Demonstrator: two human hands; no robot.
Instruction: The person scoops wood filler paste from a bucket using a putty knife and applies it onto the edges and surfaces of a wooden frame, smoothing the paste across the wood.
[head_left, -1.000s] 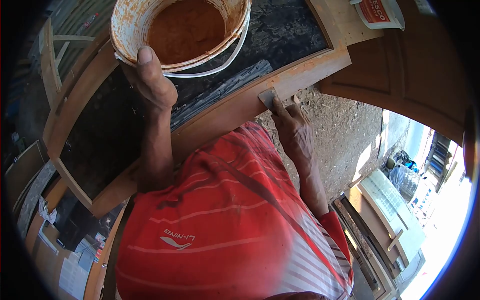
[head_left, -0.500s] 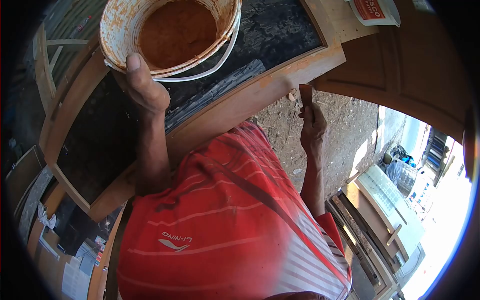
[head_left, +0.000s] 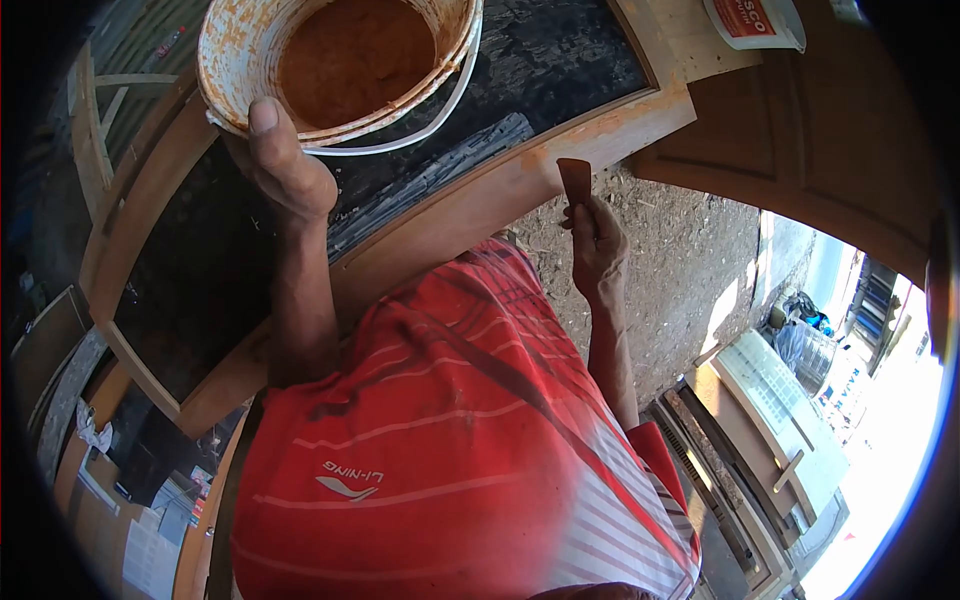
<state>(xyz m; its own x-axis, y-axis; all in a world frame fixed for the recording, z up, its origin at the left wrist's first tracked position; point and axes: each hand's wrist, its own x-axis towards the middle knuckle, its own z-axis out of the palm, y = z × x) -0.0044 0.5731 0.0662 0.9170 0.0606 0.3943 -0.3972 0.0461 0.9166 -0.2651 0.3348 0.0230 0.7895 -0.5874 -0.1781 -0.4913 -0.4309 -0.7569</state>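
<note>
My left hand (head_left: 285,170) holds up a white bucket (head_left: 235,75) at the top left, its thumb over the rim and the other fingers hidden beneath. Orange-brown paste (head_left: 355,62) lies inside. Between the fingers of my right hand (head_left: 600,245) is a flat brown scraper (head_left: 575,180), its broad end up, close to the near edge of a wooden frame (head_left: 440,235). Orange smears mark the frame's right part. Inside the frame is a dark panel (head_left: 550,65) with grey streaks.
A white tub with a red label (head_left: 745,22) stands at the top right beside a brown panelled door (head_left: 850,150). Stacked boards (head_left: 780,430) lie at the lower right. Bare ground (head_left: 680,260) shows beyond my right hand. Curved wooden pieces (head_left: 95,140) are at the left.
My right hand has lifted the scraper off the frame, swung out to the right, then come partly back towards the frame. My left hand and the bucket have shifted slightly left.
</note>
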